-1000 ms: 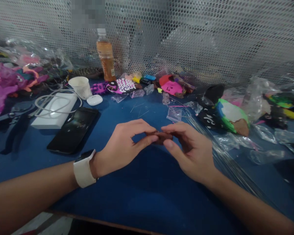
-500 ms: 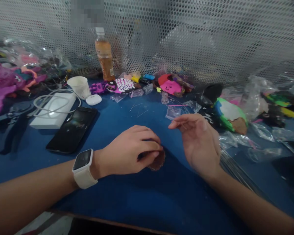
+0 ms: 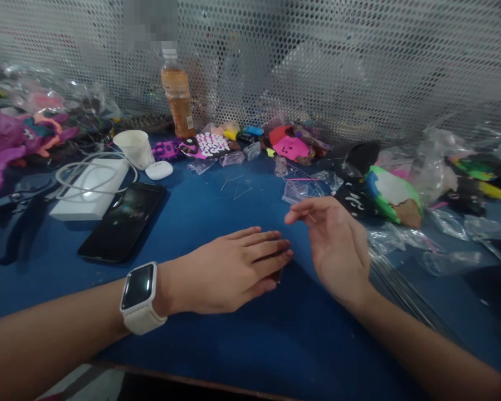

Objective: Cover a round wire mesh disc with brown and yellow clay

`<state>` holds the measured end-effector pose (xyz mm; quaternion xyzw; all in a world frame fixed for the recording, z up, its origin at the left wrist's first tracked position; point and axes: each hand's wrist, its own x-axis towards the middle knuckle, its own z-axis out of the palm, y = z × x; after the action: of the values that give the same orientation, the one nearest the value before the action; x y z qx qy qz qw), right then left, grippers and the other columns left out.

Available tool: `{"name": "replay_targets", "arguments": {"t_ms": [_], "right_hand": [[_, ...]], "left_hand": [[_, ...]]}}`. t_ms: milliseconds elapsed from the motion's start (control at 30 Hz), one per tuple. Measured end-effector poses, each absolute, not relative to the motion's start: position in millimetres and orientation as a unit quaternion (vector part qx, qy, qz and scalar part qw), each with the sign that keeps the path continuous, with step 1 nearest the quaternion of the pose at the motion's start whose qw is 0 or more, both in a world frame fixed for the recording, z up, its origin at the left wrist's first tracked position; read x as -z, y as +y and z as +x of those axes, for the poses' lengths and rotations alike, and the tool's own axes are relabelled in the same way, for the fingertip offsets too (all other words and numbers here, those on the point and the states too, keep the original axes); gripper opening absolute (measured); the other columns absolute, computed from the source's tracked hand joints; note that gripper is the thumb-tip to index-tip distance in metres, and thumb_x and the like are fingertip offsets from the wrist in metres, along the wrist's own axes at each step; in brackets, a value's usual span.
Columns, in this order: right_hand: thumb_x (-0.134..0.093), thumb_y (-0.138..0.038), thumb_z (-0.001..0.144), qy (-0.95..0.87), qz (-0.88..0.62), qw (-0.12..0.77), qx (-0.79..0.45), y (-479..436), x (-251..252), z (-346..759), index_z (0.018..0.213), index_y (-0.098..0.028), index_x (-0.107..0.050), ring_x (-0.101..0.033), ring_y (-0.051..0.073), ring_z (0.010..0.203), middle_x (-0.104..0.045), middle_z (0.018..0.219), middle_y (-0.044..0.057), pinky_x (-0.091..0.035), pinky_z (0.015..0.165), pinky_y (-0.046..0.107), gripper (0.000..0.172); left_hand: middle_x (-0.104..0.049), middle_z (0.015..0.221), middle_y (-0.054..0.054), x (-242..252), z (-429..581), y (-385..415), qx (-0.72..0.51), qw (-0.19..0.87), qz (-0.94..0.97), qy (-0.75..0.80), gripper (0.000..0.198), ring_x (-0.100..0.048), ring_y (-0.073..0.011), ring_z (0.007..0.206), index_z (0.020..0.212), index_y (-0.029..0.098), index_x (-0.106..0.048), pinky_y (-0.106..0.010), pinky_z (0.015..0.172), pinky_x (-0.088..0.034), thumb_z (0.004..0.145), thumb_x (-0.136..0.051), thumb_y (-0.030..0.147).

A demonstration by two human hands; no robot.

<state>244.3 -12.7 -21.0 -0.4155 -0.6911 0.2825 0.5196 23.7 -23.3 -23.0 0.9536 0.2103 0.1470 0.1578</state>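
Observation:
My left hand (image 3: 229, 270), with a watch (image 3: 138, 287) on its wrist, lies flat with fingers stretched over a small brown clay-like piece (image 3: 279, 274). Only the piece's right edge shows past the fingertips; the rest is covered. Just to the right, my right hand (image 3: 338, 248) is raised with its fingers loosely curved and apart from the thumb, and I see nothing held in it. Thin wires (image 3: 404, 295) lie beside the right wrist. A few fine pins (image 3: 236, 186) are scattered on the blue table (image 3: 250, 351) beyond the hands.
On the left are a black phone (image 3: 123, 223), a white box (image 3: 92, 192) with a cable, pliers (image 3: 19, 211) and a paper cup (image 3: 134, 147). A drink bottle (image 3: 177, 97) stands by the perforated screen (image 3: 250, 55). Colourful clay figures (image 3: 291, 146) and clear wrappers (image 3: 388, 239) line the back and right.
My left hand has flattened from a curled grip at the brown piece's edge and now covers most of it. The right hand has shifted only slightly left.

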Motion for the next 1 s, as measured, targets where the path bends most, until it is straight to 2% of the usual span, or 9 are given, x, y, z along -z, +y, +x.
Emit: {"name": "replay_targets", "arguments": {"t_ms": [100, 167, 233, 300, 333, 400, 500, 600, 1000], "right_hand": [[-0.056, -0.036, 0.107, -0.697, -0.415, 0.513, -0.28, -15, 17, 243, 0.108, -0.025, -0.07, -0.07, 0.02, 0.091, -0.071, 0.095, 0.004, -0.058, 0.083, 0.037, 0.018], [-0.063, -0.029, 0.103, -0.731, -0.404, 0.48, -0.269, -14, 12, 244, 0.113, -0.026, -0.068, -0.07, 0.019, 0.091, -0.072, 0.098, 0.003, -0.058, 0.084, 0.035, 0.011], [-0.066, -0.024, 0.099, -0.781, -0.391, 0.414, -0.256, -10, 5, 248, 0.109, -0.026, -0.069, -0.07, 0.018, 0.086, -0.072, 0.096, 0.002, -0.058, 0.079, 0.035, 0.01], [-0.07, -0.023, 0.095, -0.833, -0.383, 0.315, -0.244, -4, -3, 256, 0.096, -0.025, -0.071, -0.067, 0.016, 0.073, -0.072, 0.085, 0.0, -0.055, 0.067, 0.032, 0.002], [-0.072, -0.024, 0.094, -0.849, -0.383, 0.275, -0.24, -1, -7, 261, 0.091, -0.025, -0.072, -0.064, 0.015, 0.068, -0.071, 0.08, -0.001, -0.053, 0.062, 0.031, 0.003], [-0.079, -0.03, 0.089, -0.87, -0.377, 0.202, -0.246, 4, -14, 271, 0.093, -0.025, -0.075, -0.063, 0.014, 0.064, -0.071, 0.077, -0.002, -0.049, 0.057, 0.03, 0.007], [-0.088, -0.044, 0.081, -0.882, -0.371, 0.126, -0.261, 9, -17, 280, 0.107, -0.026, -0.077, -0.064, 0.016, 0.067, -0.072, 0.083, 0.0, -0.048, 0.057, 0.03, 0.033], [-0.091, -0.05, 0.075, -0.881, -0.374, 0.099, -0.271, 10, -16, 282, 0.111, -0.026, -0.076, -0.063, 0.016, 0.068, -0.072, 0.088, 0.001, -0.047, 0.056, 0.029, 0.046], [-0.089, -0.051, 0.078, -0.898, -0.36, 0.084, -0.241, 7, -11, 274, 0.106, -0.026, -0.078, -0.064, 0.019, 0.074, -0.073, 0.089, 0.001, -0.048, 0.063, 0.033, 0.038]], "left_hand": [[-0.061, 0.152, -0.012, 21, 20, -13, -0.171, 0.16, 0.953, 0.192, 0.036, -0.051, -0.027, 0.147, 0.142, 0.015, -0.061, -0.048, 0.132, -0.028, 0.112, -0.045, 0.028], [-0.068, 0.14, -0.011, 19, 17, -6, -0.177, 0.175, 0.95, 0.188, 0.031, -0.056, -0.0252, 0.139, 0.134, 0.015, -0.065, -0.046, 0.129, -0.032, 0.111, -0.044, 0.021], [-0.07, 0.131, -0.011, 15, 14, -4, -0.192, 0.191, 0.941, 0.205, 0.027, -0.059, -0.0254, 0.131, 0.127, 0.015, -0.066, -0.044, 0.122, -0.04, 0.106, -0.049, 0.017], [-0.067, 0.127, -0.013, 9, 12, -4, -0.21, 0.192, 0.93, 0.232, 0.023, -0.06, -0.0278, 0.124, 0.119, 0.015, -0.067, -0.045, 0.113, -0.046, 0.097, -0.058, 0.018], [-0.066, 0.126, -0.014, 6, 11, -5, -0.211, 0.187, 0.927, 0.248, 0.026, -0.059, -0.0292, 0.121, 0.118, 0.015, -0.066, -0.046, 0.11, -0.047, 0.093, -0.063, 0.021], [-0.064, 0.128, -0.013, -1, 9, -8, -0.198, 0.172, 0.924, 0.279, 0.035, -0.059, -0.0313, 0.118, 0.121, 0.017, -0.066, -0.049, 0.106, -0.047, 0.088, -0.069, 0.029], [-0.064, 0.128, -0.012, -7, 5, -9, -0.155, 0.158, 0.925, 0.308, 0.048, -0.058, -0.0326, 0.115, 0.125, 0.02, -0.066, -0.05, 0.102, -0.045, 0.088, -0.076, 0.048], [-0.064, 0.127, -0.011, -6, 2, -6, -0.135, 0.159, 0.929, 0.307, 0.055, -0.058, -0.0315, 0.114, 0.123, 0.02, -0.068, -0.049, 0.101, -0.042, 0.085, -0.079, 0.059], [-0.068, 0.119, -0.004, -2, 4, -1, -0.129, 0.174, 0.927, 0.307, 0.044, -0.058, -0.0264, 0.104, 0.107, 0.024, -0.076, -0.044, 0.095, -0.036, 0.085, -0.079, 0.063]]}}
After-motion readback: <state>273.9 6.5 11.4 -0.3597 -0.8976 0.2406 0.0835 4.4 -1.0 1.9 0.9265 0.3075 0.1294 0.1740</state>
